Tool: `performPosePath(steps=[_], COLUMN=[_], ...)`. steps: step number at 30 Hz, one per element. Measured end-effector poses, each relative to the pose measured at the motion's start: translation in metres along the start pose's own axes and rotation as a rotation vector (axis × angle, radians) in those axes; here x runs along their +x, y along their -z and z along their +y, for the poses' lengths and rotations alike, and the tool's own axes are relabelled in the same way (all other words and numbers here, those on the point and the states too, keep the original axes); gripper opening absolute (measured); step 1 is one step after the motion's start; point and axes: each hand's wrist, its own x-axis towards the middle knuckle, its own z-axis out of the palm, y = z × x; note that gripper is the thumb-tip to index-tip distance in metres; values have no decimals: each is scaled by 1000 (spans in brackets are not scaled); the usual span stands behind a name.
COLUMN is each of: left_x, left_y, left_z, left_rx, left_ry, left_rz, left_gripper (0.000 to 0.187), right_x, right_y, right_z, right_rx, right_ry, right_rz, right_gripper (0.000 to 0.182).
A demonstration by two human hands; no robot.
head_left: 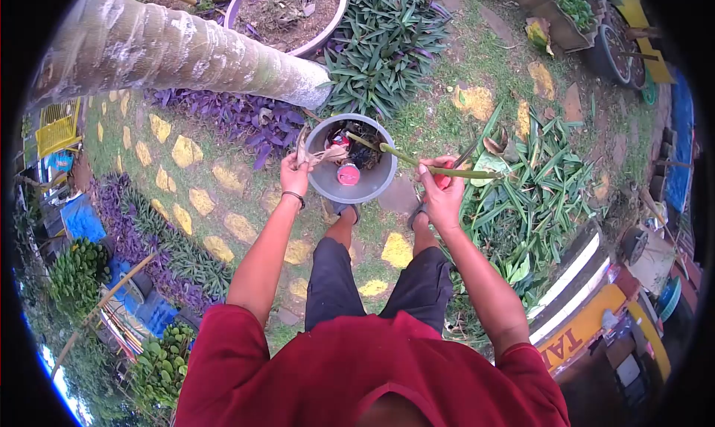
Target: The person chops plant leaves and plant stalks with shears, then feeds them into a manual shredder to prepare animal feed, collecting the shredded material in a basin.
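A grey bucket [353, 194] is in front of my legs, with a red-lidded container [348, 174] and dark plant scraps inside. My left hand [294, 176] is closed at the bucket's left rim, pinching a dry brown leaf [328, 155] that reaches over the opening. On the other side, my right hand [445, 194] is closed around a red-handled cutting tool [444, 178], its dark blade pointing up and right. A long green stalk [408, 158] also runs through that hand, its far end lying over the bucket.
Cut green leaves [521, 196] lie heaped to the right. A ringed tree trunk [194, 54] leans in from the upper left, near purple plants [231, 118] and a round planter [344, 10]. Yellow stepping stones [186, 151] dot the grass.
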Motion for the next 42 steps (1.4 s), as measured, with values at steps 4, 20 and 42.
performPosePath(steps=[4, 20, 42], left_x=[-53, -210, -396], left_y=[26, -41, -442], left_z=[71, 185, 131], left_rx=[-54, 411, 632], left_ry=[108, -195, 508], left_rz=[-84, -754, -1160], left_gripper=[48, 31, 27], right_x=[-41, -311, -373], right_y=[1, 130, 385], right_z=[-82, -129, -115], right_rx=[55, 294, 383], right_ry=[-17, -12, 33], right_rz=[107, 764, 1326], right_gripper=[26, 28, 29])
